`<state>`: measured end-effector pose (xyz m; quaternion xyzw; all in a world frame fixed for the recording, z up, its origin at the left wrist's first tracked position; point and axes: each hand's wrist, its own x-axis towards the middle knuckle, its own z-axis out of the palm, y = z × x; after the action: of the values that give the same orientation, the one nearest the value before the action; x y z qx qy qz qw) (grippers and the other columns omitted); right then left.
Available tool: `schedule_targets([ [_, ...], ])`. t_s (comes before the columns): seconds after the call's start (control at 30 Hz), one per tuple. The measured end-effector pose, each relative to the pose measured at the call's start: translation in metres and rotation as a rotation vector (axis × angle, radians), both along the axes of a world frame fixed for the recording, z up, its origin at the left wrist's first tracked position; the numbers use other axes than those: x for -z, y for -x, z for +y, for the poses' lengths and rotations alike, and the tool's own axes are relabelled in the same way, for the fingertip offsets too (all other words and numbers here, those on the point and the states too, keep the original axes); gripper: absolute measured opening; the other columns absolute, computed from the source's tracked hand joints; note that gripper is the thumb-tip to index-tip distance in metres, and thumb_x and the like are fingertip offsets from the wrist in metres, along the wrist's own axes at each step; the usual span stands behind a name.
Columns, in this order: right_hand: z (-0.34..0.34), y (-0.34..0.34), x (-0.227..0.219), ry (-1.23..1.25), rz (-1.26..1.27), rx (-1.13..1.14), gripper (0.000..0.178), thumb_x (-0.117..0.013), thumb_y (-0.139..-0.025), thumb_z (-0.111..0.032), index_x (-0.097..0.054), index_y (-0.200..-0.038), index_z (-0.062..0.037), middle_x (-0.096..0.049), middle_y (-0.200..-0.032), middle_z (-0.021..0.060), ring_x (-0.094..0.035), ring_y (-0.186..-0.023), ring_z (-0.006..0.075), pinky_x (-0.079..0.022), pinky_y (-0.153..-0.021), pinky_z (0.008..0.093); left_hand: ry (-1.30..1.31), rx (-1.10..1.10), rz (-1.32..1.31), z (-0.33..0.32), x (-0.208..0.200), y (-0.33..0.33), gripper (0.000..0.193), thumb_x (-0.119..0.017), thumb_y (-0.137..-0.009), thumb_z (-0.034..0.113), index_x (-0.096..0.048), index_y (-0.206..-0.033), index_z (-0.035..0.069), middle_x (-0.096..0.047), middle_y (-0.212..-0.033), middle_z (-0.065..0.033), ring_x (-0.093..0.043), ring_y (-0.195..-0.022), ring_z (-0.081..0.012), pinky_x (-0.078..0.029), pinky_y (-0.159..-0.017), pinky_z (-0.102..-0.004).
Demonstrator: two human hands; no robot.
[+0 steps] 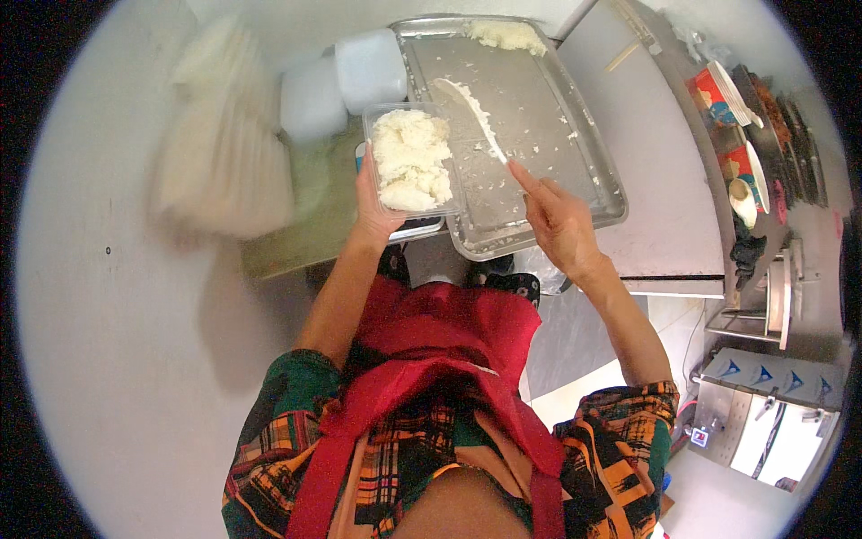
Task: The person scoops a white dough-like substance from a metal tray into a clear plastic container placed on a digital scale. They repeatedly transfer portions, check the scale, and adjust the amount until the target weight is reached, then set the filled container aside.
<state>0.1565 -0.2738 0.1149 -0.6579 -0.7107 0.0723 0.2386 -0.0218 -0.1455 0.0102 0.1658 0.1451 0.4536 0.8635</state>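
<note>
Nearest the camera were a checked shirt (278,440) and a red apron (449,328). Beyond them, a clear box (422,214) was grasped in the left hand (375,211), thumb along its side, just over the near left edge of the tray (620,202). Whether it also rested on the dark flat thing (419,228) beneath could not be told. Soft, clumped white food (411,157) filled the box, heaped in lumps about the rim. The right hand (561,220) gripped a white spatula (489,135) by its near end, index finger laid along it; more food clung to its length, above the tray and apart from the box.

Filling the box looked to be the step in hand, probably near its end, judging by the heap. The next move seemed to call for bringing the clinging food across, or evening the lumps, with the box kept level so nothing spilled.

Mostly bare, the tray held one mound (507,36) at its far edge and scattered scraps. Left of it were pale tubs (371,67), contents not showing, then a pale bundle (224,153) too blurred to name. Red cups (705,90) stood off right, insides hidden.
</note>
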Motion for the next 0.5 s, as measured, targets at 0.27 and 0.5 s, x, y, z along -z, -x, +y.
schedule_targets([
  [0.27,-0.017,0.014,0.038,-0.041,0.196,-0.041,0.058,-0.050,-0.067,0.009,-0.045,-0.121,-0.0131,-0.042,-0.059,0.0073,-0.044,-0.051,0.0174,-0.040,-0.052,0.0258,-0.057,0.020,-0.270,0.004,0.022,0.010,0.047,-0.038,-0.087,0.035,-0.036,-0.123,0.005,-0.045,-0.119,-0.0136,-0.047,-0.106,-0.0275,-0.038,-0.091,-0.0420],
  [0.5,-0.029,0.029,0.036,0.062,-0.096,-0.102,0.057,-0.049,-0.071,0.004,-0.039,-0.124,-0.0126,-0.046,-0.068,0.0116,-0.047,-0.052,0.0278,-0.042,-0.051,0.0337,-0.296,-0.077,-0.161,0.001,0.019,0.011,0.050,-0.040,-0.085,0.037,-0.034,-0.123,0.004,-0.045,-0.119,-0.0131,-0.046,-0.108,-0.0264,-0.037,-0.092,-0.0423],
])
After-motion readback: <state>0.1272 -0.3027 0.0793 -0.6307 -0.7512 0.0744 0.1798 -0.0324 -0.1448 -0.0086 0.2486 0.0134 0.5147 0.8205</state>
